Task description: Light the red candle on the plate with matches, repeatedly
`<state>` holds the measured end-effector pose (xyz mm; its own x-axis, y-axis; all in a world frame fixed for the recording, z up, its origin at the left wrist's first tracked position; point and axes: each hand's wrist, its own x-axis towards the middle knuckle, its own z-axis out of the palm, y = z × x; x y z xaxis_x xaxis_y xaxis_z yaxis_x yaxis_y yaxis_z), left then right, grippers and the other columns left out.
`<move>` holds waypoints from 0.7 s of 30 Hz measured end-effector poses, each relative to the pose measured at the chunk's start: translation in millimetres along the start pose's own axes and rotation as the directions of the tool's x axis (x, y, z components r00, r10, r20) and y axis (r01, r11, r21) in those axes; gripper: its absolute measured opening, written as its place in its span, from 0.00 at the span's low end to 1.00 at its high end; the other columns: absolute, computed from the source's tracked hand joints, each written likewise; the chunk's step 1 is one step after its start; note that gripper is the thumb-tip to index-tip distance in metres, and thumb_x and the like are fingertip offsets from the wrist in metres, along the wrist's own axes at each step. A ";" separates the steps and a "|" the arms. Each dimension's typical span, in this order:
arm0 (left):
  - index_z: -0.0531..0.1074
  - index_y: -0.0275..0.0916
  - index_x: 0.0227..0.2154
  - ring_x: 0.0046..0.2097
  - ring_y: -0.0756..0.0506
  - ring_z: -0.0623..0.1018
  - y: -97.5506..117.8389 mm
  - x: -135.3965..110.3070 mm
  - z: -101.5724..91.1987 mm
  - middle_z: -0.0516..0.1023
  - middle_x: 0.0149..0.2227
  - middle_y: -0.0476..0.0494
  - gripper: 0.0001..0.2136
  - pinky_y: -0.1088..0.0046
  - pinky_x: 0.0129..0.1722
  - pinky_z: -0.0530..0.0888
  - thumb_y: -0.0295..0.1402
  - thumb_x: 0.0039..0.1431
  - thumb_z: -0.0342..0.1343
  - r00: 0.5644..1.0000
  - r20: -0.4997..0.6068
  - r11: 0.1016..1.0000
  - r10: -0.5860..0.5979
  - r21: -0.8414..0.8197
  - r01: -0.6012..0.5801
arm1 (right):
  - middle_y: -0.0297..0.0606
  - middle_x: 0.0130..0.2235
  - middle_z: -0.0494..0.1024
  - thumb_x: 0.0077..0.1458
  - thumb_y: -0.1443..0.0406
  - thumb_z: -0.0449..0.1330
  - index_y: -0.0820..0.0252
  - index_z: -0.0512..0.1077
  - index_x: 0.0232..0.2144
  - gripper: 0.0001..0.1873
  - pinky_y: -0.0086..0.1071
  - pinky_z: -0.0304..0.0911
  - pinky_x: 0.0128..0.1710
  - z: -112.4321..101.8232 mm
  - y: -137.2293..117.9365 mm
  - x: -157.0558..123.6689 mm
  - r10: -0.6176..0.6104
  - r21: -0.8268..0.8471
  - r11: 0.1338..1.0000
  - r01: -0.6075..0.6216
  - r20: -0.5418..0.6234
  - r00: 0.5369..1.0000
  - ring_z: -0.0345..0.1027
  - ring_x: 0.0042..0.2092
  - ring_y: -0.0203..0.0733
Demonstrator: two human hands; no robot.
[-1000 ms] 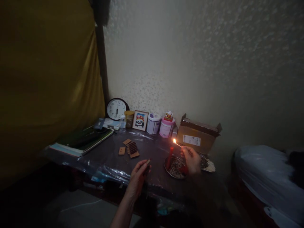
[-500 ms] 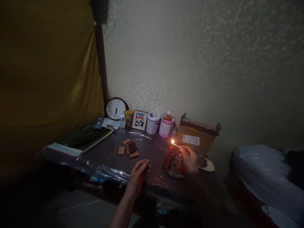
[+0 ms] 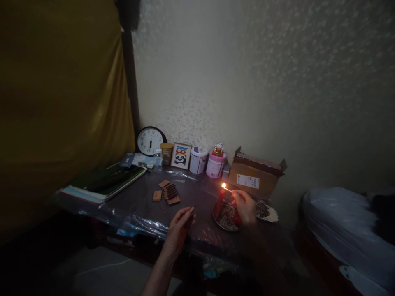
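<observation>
My right hand (image 3: 245, 206) pinches a burning match (image 3: 227, 189), its flame at the top of a red candle (image 3: 220, 203). The candle stands upright at the left side of a round metal dish (image 3: 219, 224) with dark and pale bits in it. Whether the wick itself burns I cannot tell. In my left hand (image 3: 179, 229) is a small matchbox (image 3: 191, 210), partly covered by the fingers, held over the table's front edge. Several more matchboxes (image 3: 170, 191) lie on the table beyond it. Loose matchsticks (image 3: 271, 214) are heaped to the right of my right hand.
Along the wall stand a clock (image 3: 150, 141), a panda picture (image 3: 181, 156), a white tin (image 3: 198, 160), a pink tin (image 3: 215, 165) bearing a figurine, and a cardboard box (image 3: 253, 174). Books (image 3: 105, 185) lie at the left. Clear plastic covers the dark table (image 3: 138, 209).
My right hand has moved slightly left and down, bringing the match flame from just above and beside the candle to its top. My left hand stays nearly still with the matchbox.
</observation>
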<state>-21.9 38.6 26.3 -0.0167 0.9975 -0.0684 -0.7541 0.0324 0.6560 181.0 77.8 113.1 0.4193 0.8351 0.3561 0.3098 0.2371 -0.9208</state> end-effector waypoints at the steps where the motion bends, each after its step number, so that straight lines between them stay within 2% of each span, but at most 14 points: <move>1: 0.75 0.39 0.32 0.38 0.46 0.77 0.0 0.1 0.0 0.79 0.38 0.45 0.11 0.71 0.40 0.69 0.35 0.43 0.64 1.000 -0.001 1.000 0.000 0.001 0.000 | 0.32 0.20 0.74 0.42 0.56 0.59 0.60 0.72 0.24 0.12 0.29 0.58 0.21 -0.1 0.1 -0.1 -0.004 -0.005 1.000 0.004 0.002 1.000 0.64 0.20 0.36; 11: 0.75 0.40 0.31 0.37 0.47 0.77 0.3 0.3 0.9 0.80 0.35 0.46 0.11 0.72 0.40 0.68 0.35 0.42 0.64 1.000 -0.001 1.000 -0.003 0.000 0.003 | 0.33 0.21 0.75 0.42 0.56 0.59 0.60 0.73 0.25 0.13 0.29 0.59 0.21 -0.5 1.0 -0.8 -0.014 -0.046 0.999 0.014 0.010 1.000 0.65 0.20 0.36; 21: 0.75 0.39 0.32 0.39 0.47 0.76 1.0 -0.6 1.8 0.78 0.39 0.44 0.11 0.71 0.41 0.69 0.35 0.43 0.64 1.000 0.006 1.000 0.002 0.021 -0.003 | 0.34 0.23 0.76 0.42 0.56 0.58 0.60 0.73 0.25 0.13 0.28 0.59 0.21 -0.2 -0.1 -1.1 -0.011 -0.038 0.999 0.012 0.033 0.999 0.65 0.20 0.35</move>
<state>-21.5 38.1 28.3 -0.0148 0.9979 -0.0627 -0.7402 0.0312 0.6717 180.6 76.7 112.8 0.3871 0.8486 0.3605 0.3468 0.2282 -0.9098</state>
